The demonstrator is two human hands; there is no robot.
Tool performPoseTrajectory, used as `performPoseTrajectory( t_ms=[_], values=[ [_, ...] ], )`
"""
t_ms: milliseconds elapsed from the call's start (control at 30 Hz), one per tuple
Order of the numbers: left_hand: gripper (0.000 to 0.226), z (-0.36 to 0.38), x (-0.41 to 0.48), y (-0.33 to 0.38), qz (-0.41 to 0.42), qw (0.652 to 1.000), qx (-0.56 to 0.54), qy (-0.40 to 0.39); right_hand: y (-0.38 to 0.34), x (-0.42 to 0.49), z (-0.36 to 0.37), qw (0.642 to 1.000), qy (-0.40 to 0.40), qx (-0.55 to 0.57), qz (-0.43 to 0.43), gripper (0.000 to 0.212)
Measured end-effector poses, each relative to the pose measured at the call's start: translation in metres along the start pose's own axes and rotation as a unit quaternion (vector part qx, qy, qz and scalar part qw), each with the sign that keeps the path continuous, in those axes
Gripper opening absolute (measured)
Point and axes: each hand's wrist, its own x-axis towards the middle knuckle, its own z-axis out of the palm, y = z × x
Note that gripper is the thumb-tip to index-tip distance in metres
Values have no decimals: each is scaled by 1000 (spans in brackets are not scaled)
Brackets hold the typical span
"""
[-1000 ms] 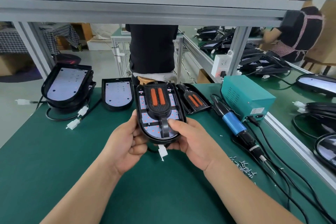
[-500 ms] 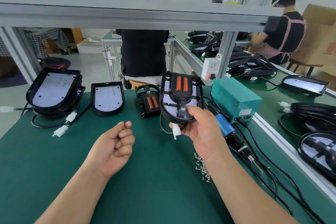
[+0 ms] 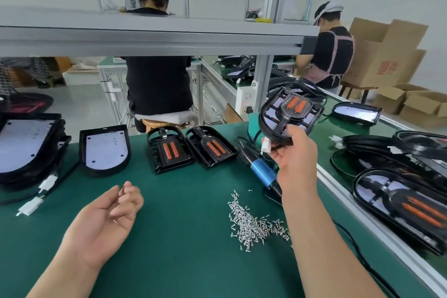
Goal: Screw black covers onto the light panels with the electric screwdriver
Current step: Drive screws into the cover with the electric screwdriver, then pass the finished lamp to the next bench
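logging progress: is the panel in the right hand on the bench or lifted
Lifted: the right hand grips the panel clear of the green bench.

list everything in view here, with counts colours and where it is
covered panel: one, black with orange strips, held at right
loose covers: two, black with orange strips, back of green mat
bare panel: one, white in black frame, left of covers
panel stack: one, black, far left
screwdriver: one, blue and black, right of covers
screws: one pile, silver, right side of mat
boxes: several, brown, far right
workers: two, dark tops, behind
left hand: relaxed, palm up, left of screws
right hand: gripping covered panel
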Motion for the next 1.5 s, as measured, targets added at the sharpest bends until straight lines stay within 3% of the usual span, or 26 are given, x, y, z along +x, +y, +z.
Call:
performPoseTrajectory(
  t_ms=[100, 200, 300, 500, 567, 633, 700, 800, 867, 1100, 1200, 1267, 1333, 1433, 1500],
  values=[
    [9, 2, -3, 3, -12, 996, 83, -24, -7, 7, -10, 999, 28, 17, -13, 16],
    [13, 4, -3, 7, -33, 989, 138, -48, -12, 15, -19, 997, 67, 24, -18, 23],
    [17, -5, 2, 10, -115, 975, 128, -140, -16, 20, -26, 996, 86, 20, -30, 18],
    [28, -12, 10, 15, -150, 958, 123, -210, -35, 32, -48, 991, 119, 8, -53, 21],
    [33, -8, 11, 13, -160, 958, 122, -202, -47, 39, -59, 988, 144, 3, -63, 22],
    [20, -8, 13, 15, -118, 968, 156, -157, -61, 46, -72, 981, 176, -5, -79, 16],
    [20, -11, 16, 17, -139, 963, 141, -186, -76, 53, -86, 973, 208, -13, -94, 14],
    [56, -15, 18, 10, -196, 940, 145, -239, -97, 60, -106, 965, 235, -20, -114, 15],
    [68, -16, 19, 8, -216, 922, 164, -276, -105, 64, -119, 960, 247, -35, -125, 16],
    [72, -15, 31, 4, -271, 894, 133, -331, -113, 68, -124, 954, 267, -33, -135, 44],
    [41, -10, 30, 10, -192, 934, 120, -276, -115, 66, -113, 953, 273, -3, -134, 43],
    [19, -10, 21, 11, -80, 969, 174, -158, -116, 70, -109, 951, 278, 5, -131, 42],
    [23, -5, 13, 9, -29, 972, 212, -98, -116, 75, -106, 949, 288, 1, -129, 40],
    [23, 3, 7, 4, -25, 972, 219, -78, -116, 80, -100, 944, 306, -3, -125, 45],
    [23, 5, 3, 2, -23, 971, 229, -70, -116, 82, -96, 940, 316, -5, -129, 37]
  ],
)
